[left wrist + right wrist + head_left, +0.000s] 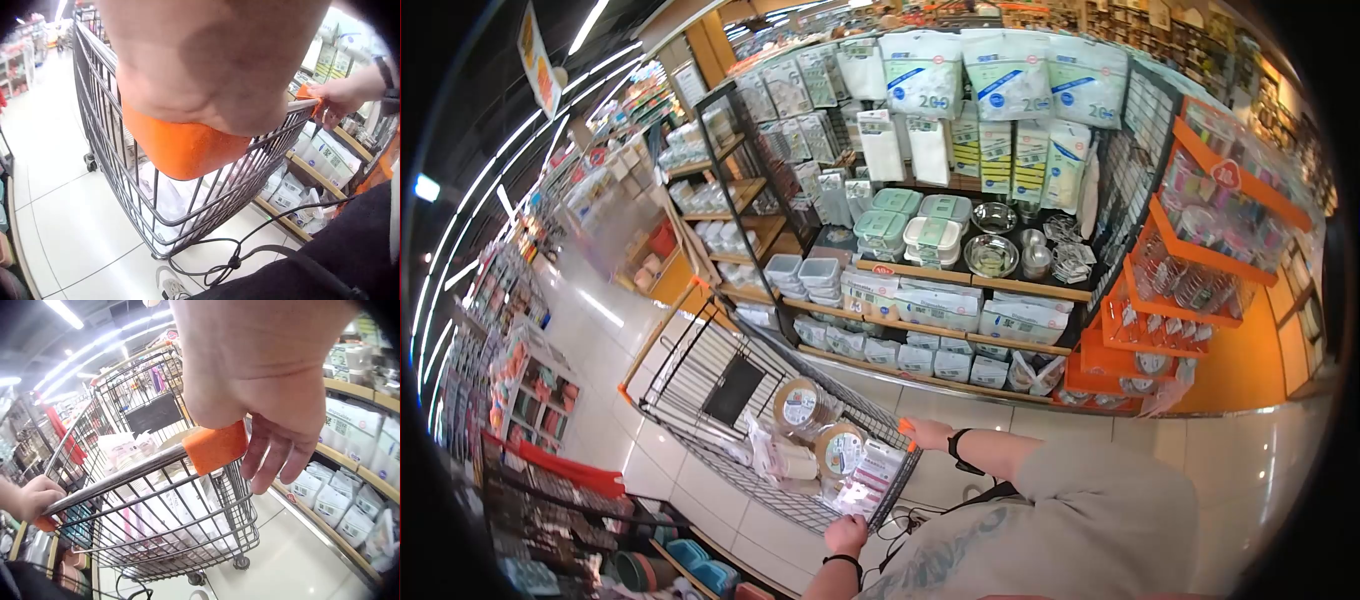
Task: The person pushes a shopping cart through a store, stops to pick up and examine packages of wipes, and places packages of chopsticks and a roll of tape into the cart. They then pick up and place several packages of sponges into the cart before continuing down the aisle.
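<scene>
A wire shopping cart (752,440) stands in front of the person, with orange corner caps at its near rim. My left hand (847,535) grips the near left corner, its palm over the orange cap (181,147) in the left wrist view. At the near right corner, my right hand (930,434) holds the other orange cap (215,447), fingers hanging over its outer side. Inside the cart lie two round lidded packs (800,405), a bag of pale goods (785,460) and white-and-pink packages (870,475).
Shelves of boxes, steel bowls (990,256) and bagged goods (925,75) line the right side. Orange racks (1165,300) stand at their end. A black cable (234,259) hangs near the cart's lower edge. Tiled floor (595,400) runs along the aisle on the left.
</scene>
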A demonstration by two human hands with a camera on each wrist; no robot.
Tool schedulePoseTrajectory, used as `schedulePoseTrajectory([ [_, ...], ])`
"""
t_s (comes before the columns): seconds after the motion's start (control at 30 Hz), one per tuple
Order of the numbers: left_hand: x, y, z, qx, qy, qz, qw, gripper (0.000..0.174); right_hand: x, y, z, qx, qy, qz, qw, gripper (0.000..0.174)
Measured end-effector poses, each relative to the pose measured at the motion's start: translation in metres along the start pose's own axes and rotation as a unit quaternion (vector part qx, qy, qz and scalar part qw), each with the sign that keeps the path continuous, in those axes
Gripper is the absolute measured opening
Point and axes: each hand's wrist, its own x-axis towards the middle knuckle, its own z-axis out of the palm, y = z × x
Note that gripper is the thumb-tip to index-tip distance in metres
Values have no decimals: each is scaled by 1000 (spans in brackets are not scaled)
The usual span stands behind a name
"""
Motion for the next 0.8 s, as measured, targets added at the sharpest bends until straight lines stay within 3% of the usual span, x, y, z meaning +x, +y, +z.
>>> schedulePoseTrajectory([
  [0.23,-2,1,2,-2,-16,-7,1000,50,-15,2,-18,23,-22,-30,999,53],
  [0.3,-9,4,0,-29,-12,-17,999,53,54,74,31,155,-93,-93,979,49],
  [0.37,-14,3,-1,-67,-15,-42,997,54,32,63,13,-51,21,-266,962,41],
  [0.4,-14,0,3,-59,-19,-35,997,53,40,52,15,-49,6,-97,994,39],
  [0.47,-17,2,-2,-108,7,-49,993,47,24,26,-4,85,-92,5,992,50],
  [0.57,-23,4,-3,-141,37,-54,988,42,26,25,-4,33,-87,18,996,41],
  [0.7,-21,-1,6,-161,72,-34,984,40,45,27,-10,-2,-123,-47,991,37],
  [0.8,-26,-8,1,-183,83,-43,979,38,57,35,-7,-5,-82,-134,988,37],
])
